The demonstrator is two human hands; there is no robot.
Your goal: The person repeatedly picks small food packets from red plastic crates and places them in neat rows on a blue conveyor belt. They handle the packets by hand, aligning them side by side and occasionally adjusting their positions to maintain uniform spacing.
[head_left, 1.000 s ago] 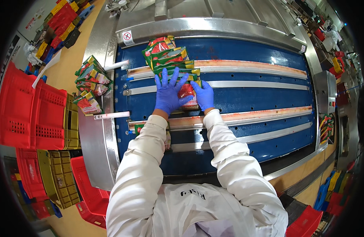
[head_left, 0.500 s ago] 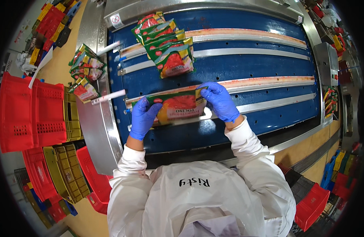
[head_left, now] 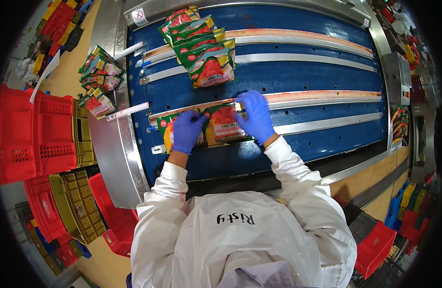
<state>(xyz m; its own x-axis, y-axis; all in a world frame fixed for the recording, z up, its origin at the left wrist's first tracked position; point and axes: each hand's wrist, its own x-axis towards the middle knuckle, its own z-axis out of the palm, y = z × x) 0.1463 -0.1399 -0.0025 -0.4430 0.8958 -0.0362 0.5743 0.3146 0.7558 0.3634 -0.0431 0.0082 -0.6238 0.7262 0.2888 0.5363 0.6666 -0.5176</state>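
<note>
Two green, red and yellow food pouches lie side by side across the lower metal rails of the blue conveyor. My left hand (head_left: 186, 133), in a blue glove, covers much of the left pouch (head_left: 166, 128). Its fingers are curled where that pouch meets the right pouch (head_left: 224, 126). My right hand (head_left: 256, 118), also gloved, grips the right end of the right pouch, with the thumb at its edge. The tips of the right fingers are slightly blurred. Beyond my hands, an overlapping row of similar pouches (head_left: 212, 69) lies across the upper rails.
More pouches (head_left: 97, 98) sit on the steel ledge at the left, near two white rods (head_left: 129, 111). Red crates (head_left: 36, 137) and yellow crates (head_left: 81, 204) stand left of the conveyor. Another red crate (head_left: 376, 247) is at lower right. A steel control box (head_left: 397, 77) stands at the right.
The held pouch has come down onto the rails, and a second pouch now shows on its left. My left hand has shifted right and my right hand slightly left.
</note>
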